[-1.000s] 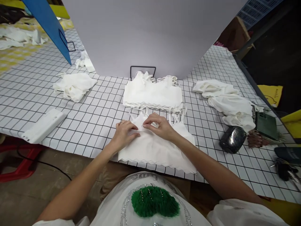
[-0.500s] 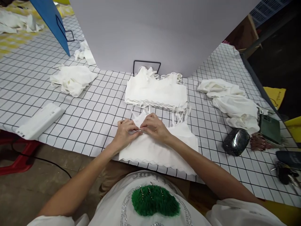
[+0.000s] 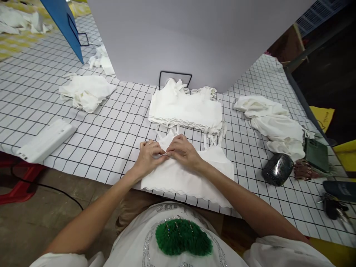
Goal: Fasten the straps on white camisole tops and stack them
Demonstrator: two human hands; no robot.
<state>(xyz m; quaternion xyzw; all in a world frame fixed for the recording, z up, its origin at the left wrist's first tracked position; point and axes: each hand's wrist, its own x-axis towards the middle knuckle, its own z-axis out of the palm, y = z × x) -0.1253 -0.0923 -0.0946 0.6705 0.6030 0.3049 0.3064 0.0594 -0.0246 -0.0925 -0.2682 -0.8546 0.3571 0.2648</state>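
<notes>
A white strappy camisole top (image 3: 189, 181) lies flat at the table's front edge, its wavy hem toward me and its thin straps pointing away. My left hand (image 3: 150, 155) pinches the top's upper edge near the left strap. Right beside it, my right hand (image 3: 185, 152) pinches the same edge, fingertips almost meeting the left ones. The small bit between the fingertips is mostly hidden. Just beyond lies a neat stack of white tops (image 3: 185, 105) with layered wavy hems.
A grey-white panel (image 3: 178, 44) on a wire stand rises behind the stack. Crumpled white garments lie left (image 3: 87, 91) and right (image 3: 275, 122). A white plastic device (image 3: 46, 141) sits front left; a black shiny pouch (image 3: 278, 168), a green phone (image 3: 317, 154) and keys (image 3: 333, 207) lie right.
The view has shifted very slightly. Both hands stay pinched at the same spot on the top's edge, with hardly any finger movement.
</notes>
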